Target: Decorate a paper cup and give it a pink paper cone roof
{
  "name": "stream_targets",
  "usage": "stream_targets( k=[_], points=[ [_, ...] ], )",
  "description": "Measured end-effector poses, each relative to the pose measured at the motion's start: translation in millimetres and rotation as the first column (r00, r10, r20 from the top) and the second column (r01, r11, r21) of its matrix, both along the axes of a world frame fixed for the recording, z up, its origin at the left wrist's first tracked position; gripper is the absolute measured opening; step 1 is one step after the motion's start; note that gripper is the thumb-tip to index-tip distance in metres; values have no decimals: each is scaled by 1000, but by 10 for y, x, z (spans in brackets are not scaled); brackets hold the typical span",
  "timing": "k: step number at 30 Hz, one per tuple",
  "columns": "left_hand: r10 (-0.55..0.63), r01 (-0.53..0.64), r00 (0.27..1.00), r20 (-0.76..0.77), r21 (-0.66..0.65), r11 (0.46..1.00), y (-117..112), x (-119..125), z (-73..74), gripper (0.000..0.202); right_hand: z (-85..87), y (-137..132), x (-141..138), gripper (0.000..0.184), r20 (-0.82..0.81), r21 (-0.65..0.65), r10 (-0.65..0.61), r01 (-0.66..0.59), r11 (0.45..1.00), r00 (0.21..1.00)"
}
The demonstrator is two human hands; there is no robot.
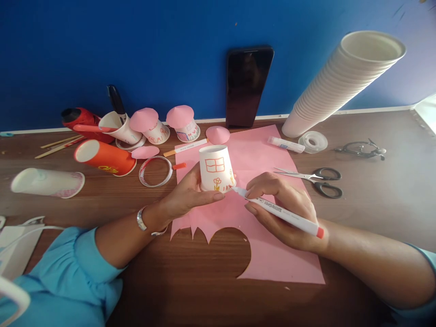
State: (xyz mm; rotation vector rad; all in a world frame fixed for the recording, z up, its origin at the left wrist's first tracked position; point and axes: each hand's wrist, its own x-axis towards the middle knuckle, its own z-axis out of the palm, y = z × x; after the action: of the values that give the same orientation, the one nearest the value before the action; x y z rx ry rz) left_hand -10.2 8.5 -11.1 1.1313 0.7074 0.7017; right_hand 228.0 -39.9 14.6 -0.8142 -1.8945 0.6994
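Observation:
My left hand (190, 193) is closed around a white paper cup (211, 156), held upside down above a cut sheet of pink paper (272, 254). Drawn on the cup are a red window with panes and, lower down, flowers with orange stems and short red strokes. Between thumb and fingers, my right hand (282, 209) grips a white marker pen (282, 213) with a red end. Its tip meets the cup near the bottom right edge. A small pink paper cone (218, 135) lies just behind the cup.
Decorated cups with pink cone tops (180, 117) stand by the wall. Left are an orange cup (102, 156), a tape ring (156, 171) and a white cup (47, 182). Right are scissors (327, 181), a glue stick (286, 144), clear tape (314, 142) and a tall cup stack (344, 84). A phone (249, 86) leans upright.

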Motion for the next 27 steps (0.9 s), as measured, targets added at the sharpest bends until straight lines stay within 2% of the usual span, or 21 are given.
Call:
stream_targets(
  k=[11,27],
  points=[
    [1,0,1000,-20,14,1000,-2,38,76,54,12,6,-10,10,9,2,2,-2,1000,1000],
    [2,-2,1000,-18,9,1000,0,27,47,54,13,1,-1,8,22,-12,8,-8,1000,1000]
  ],
)
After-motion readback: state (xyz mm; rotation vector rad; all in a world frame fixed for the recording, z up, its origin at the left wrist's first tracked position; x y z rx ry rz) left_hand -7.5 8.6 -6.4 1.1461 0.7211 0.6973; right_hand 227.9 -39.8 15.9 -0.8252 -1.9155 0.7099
